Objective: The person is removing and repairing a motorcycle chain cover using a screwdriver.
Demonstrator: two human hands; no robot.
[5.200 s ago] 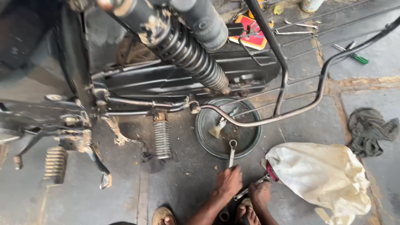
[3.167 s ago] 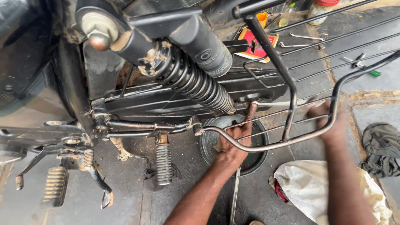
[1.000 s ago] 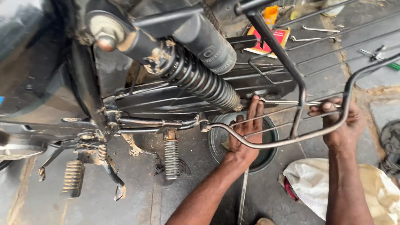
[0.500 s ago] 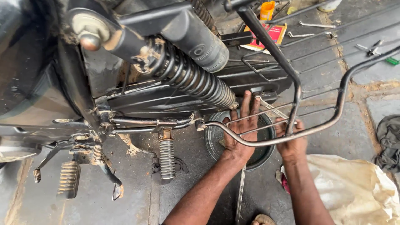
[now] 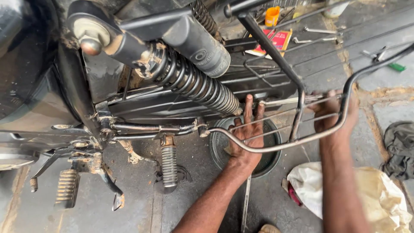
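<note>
1. the left hand (image 5: 246, 138) reaches up beneath the bent metal guard bar (image 5: 302, 140), its fingers (image 5: 248, 108) stretched long and flat toward the lower end of the coiled shock absorber (image 5: 194, 82); they grip nothing.
2. the right hand (image 5: 334, 116) is blurred; its fingers seem curled about the thin rod (image 5: 284, 101) just behind the guard bar, though i cannot tell how firmly.
3. the guard bar runs from the motorcycle frame (image 5: 142, 127) out to the right and curves upward.
4. a round metal pan (image 5: 269, 159) sits on the floor under the left hand.
5. a pale cloth bag (image 5: 379, 198) lies by the right forearm, a footpeg (image 5: 169, 166) to the left.
</note>
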